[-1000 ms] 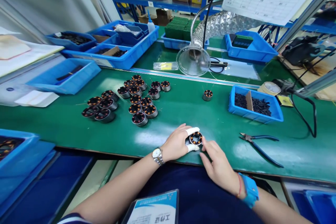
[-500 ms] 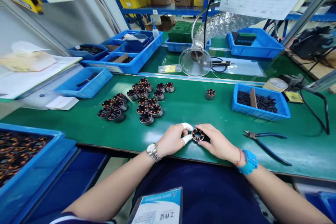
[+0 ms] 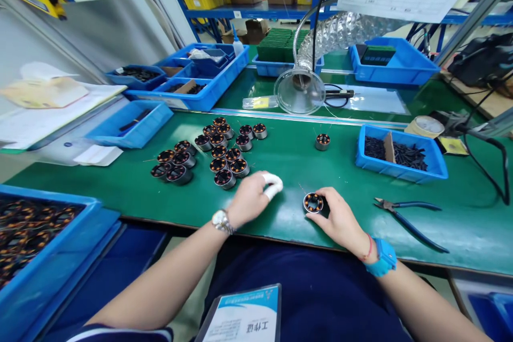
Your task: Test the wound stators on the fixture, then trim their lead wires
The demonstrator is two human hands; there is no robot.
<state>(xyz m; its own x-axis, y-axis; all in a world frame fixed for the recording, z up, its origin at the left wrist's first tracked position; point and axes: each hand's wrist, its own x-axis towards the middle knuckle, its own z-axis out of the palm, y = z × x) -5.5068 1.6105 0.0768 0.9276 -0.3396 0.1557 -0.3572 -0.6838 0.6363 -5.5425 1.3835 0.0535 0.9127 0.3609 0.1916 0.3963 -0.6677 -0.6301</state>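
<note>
My right hand [image 3: 337,215] grips a motor stator [image 3: 313,203], a round metal ring with copper windings inside, between thumb and fingers just above the green bench. A thin wire sticks up from its far side. My left hand [image 3: 253,195], with white covers on thumb and forefinger, is apart from that stator. Those two fingertips are pinched together; whether anything thin lies between them I cannot make out. Close beyond the left hand stand several more stators [image 3: 224,179] in clusters. One single stator [image 3: 323,141] stands farther back on the right.
Blue-handled cutters [image 3: 409,216] lie on the right. Behind them is a blue bin [image 3: 401,171] of short black pieces. A clear fume hood [image 3: 300,93] hangs at the back centre. At the left edge stands a blue tray [image 3: 90,208] full of wound parts.
My left hand has come away from the held stator and moved left toward the clustered stators. My right hand has shifted slightly right with the stator in its grip.
</note>
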